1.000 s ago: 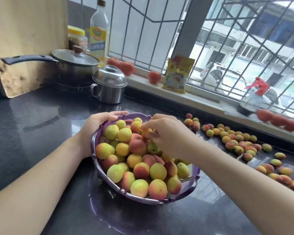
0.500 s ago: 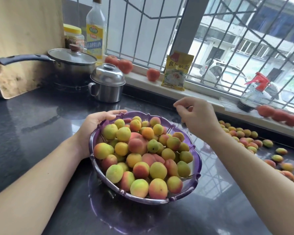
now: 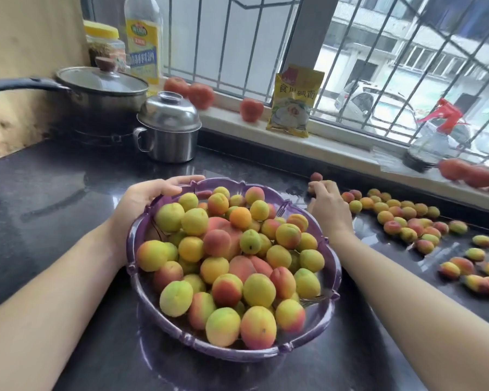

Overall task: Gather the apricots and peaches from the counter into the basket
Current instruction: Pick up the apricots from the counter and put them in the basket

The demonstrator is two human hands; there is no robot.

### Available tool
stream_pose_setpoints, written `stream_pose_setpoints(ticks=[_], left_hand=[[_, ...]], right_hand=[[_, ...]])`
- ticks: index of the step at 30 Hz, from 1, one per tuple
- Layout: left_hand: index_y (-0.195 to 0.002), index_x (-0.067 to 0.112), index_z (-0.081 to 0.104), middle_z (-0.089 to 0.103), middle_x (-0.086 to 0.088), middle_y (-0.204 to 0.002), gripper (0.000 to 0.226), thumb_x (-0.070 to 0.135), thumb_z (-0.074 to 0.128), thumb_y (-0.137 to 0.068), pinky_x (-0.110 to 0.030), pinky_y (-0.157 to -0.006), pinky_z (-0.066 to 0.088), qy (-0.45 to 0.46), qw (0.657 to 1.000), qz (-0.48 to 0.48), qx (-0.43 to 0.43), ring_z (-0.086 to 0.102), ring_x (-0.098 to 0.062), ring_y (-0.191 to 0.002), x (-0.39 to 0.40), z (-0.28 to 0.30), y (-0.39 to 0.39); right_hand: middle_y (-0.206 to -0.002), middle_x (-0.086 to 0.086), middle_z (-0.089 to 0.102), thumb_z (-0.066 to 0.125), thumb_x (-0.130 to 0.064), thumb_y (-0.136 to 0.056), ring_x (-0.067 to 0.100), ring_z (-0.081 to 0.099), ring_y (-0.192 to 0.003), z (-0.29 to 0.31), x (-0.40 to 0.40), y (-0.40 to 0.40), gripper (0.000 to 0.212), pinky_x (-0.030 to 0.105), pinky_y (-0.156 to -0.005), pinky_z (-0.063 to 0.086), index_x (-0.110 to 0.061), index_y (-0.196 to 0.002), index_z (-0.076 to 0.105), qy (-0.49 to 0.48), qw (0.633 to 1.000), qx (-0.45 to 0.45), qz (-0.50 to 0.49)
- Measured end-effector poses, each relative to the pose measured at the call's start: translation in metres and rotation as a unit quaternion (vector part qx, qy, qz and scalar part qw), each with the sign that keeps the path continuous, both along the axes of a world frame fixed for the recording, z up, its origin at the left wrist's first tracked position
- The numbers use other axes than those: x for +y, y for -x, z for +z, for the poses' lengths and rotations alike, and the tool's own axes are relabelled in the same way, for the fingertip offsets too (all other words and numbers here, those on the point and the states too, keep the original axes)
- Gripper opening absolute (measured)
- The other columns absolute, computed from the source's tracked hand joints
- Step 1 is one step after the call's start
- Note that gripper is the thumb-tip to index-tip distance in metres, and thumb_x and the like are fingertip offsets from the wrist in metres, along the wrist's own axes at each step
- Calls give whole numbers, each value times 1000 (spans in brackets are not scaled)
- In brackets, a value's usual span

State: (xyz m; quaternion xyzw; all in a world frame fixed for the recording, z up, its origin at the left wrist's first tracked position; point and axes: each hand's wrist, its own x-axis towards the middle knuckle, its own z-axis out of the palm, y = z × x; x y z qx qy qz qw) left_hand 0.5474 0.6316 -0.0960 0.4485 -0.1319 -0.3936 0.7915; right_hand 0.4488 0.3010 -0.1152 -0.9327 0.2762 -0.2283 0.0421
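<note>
Gripping the far-left rim of the purple basket [image 3: 326, 299], left hand [image 3: 141, 203] is steadying it. Fruit is heaping inside. Right hand [image 3: 326, 206], over the basket a second ago, is now reaching onto the counter [image 3: 40, 193], fingers curling around loose apricots [image 3: 407, 218]; actual hold unclear. Next load coming; many remaining.

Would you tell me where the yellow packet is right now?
The yellow packet stands on the windowsill against the bars, between a tomato and the spray bottle.
</note>
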Motion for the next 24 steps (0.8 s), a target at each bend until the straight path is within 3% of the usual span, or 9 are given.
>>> stream_pose_setpoints(ticks=[4,7,10,16,20,24], left_hand=[[-148,6,56,65,-25,-140,64,17,45,-86,-55,-94,58,-6,1000,3,4,60,-43,-131,-2,0,-3],[-148,7,56,65,-25,-141,62,17,44,-88,-56,-99,56,-12,1000,4,5,57,-45,-135,-3,0,-3],[-148,6,56,64,-26,-142,62,18,44,-88,-56,-100,55,-8,1000,1,7,57,-45,-135,-2,0,-2],[-149,7,55,64,-25,-142,58,17,41,-93,-56,-100,55,-11,1000,0,4,58,-45,-134,-2,1,-2],[-149,7,55,65,-25,-141,61,18,43,-90,-55,-97,57,-5,1000,-3,8,58,-45,-133,-2,3,0],[-149,6,55,65,-25,-141,63,18,44,-87,-54,-93,59,-8,1000,-1,6,61,-43,-133,-1,4,1]], right_hand=[[-156,10,37,46,-18,-98,45,55,-120,-1,-11,-15,54,50,-95,48,-20,-152,39,-16,998,36,-45],[-152,14,42,42,-23,-100,45,54,-119,0,-14,-22,54,49,-91,48,-22,-153,37,-15,996,53,-66],[-139,17,50,43,-22,-99,44,57,-112,-1,-15,-25,46,46,-83,48,-21,-145,45,-3,995,64,-77],[-130,16,46,51,-25,-101,42,60,-101,-5,-17,-22,37,45,-78,52,-21,-138,46,-19,997,-3,-76],[-133,14,43,53,-30,-102,40,60,-104,-7,-18,-19,41,51,-86,54,-17,-141,49,-31,997,-11,-66],[-132,12,48,58,-29,-100,32,56,-112,-6,-22,-13,37,43,-97,48,-14,-133,57,-101,991,-85,-19]])
